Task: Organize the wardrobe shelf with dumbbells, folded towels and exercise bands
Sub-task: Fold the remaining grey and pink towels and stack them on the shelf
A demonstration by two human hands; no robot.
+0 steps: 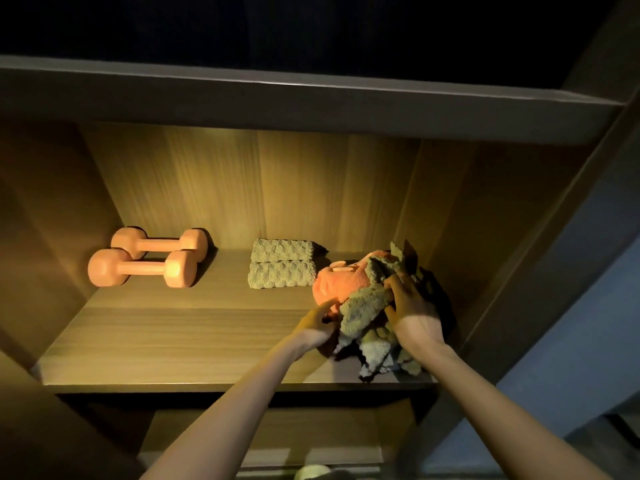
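Crumpled olive towel draped over orange towel.

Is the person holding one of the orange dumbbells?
No, both dumbbells lie on the shelf at left; the left hand and right hand are on the crumpled towels at right.

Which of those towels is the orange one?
The crumpled orange towel at the right of the shelf, touched by the left hand. The loose towel in the right hand and the two folded towels are olive green.
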